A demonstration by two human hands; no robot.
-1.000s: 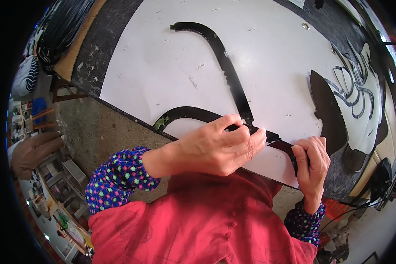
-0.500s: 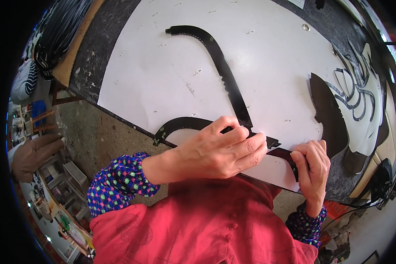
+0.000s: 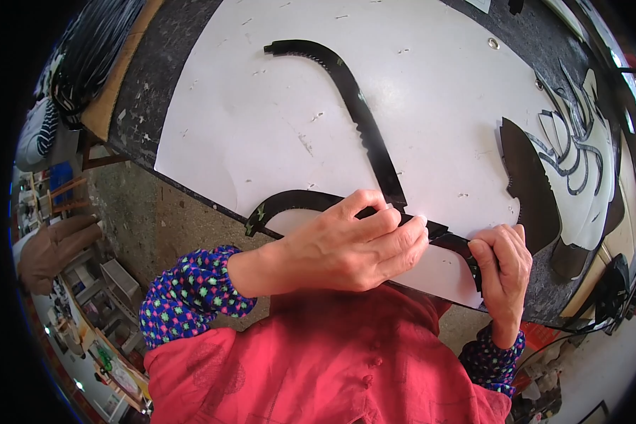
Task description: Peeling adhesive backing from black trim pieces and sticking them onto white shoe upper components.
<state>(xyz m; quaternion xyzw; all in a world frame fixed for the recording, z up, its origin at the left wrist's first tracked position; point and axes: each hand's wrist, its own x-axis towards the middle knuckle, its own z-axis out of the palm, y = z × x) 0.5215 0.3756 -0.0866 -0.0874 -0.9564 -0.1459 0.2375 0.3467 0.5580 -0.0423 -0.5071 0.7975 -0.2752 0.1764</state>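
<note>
Head: left hand [image 3: 353,246] on black strip [image 3: 298,200]

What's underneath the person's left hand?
A curved black strip runs beneath the left hand from its left, with the white sheet below. Black material also shows on its right; the hand hides whether they join.

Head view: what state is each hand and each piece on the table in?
Left hand, fingers closed on the left black strip.
Right hand, closed on the end of the right black strip.
Left black strip, curved, partly hidden.
Right black strip, bent; cannot tell if joined to the left one.
Loose black strip, lying flat, curved.
White sheet, spread out, scuffed.
Dark panel, lying down, notched.
</note>
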